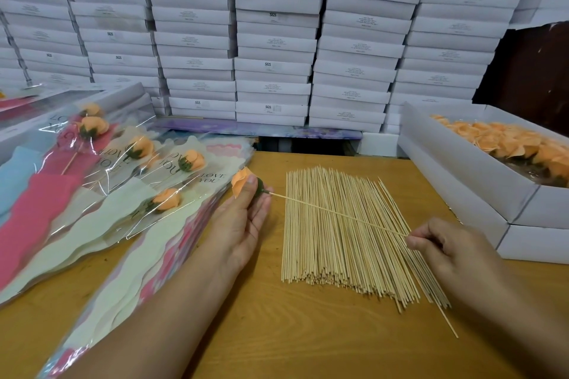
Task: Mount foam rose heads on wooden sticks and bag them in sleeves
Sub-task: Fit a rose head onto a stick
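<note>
The rose head (243, 181), orange foam with a green base, sits at the tips of the left hand (243, 218), pinched between thumb and fingers above the table (277, 332). One stick (338, 212) runs from its base, slanting over the stick pile (345, 231), to the right hand (443, 246), whose curled fingers pinch the far end. The pile lies mid-table, with bare wood in front of it and a narrow strip on either side. To the left, the sleeves (129, 212) overhang the table's near edge; five bagged roses lie on them, perhaps a sixth further back where the film glares. The sleeves read "LOVE YOU". At the right edge, an open white box (480, 175) holds loose orange heads, too crowded to count. Behind, stacked white boxes (274, 40) wall off the back, several marked "SGS"; their smaller print is unreadable.
</note>
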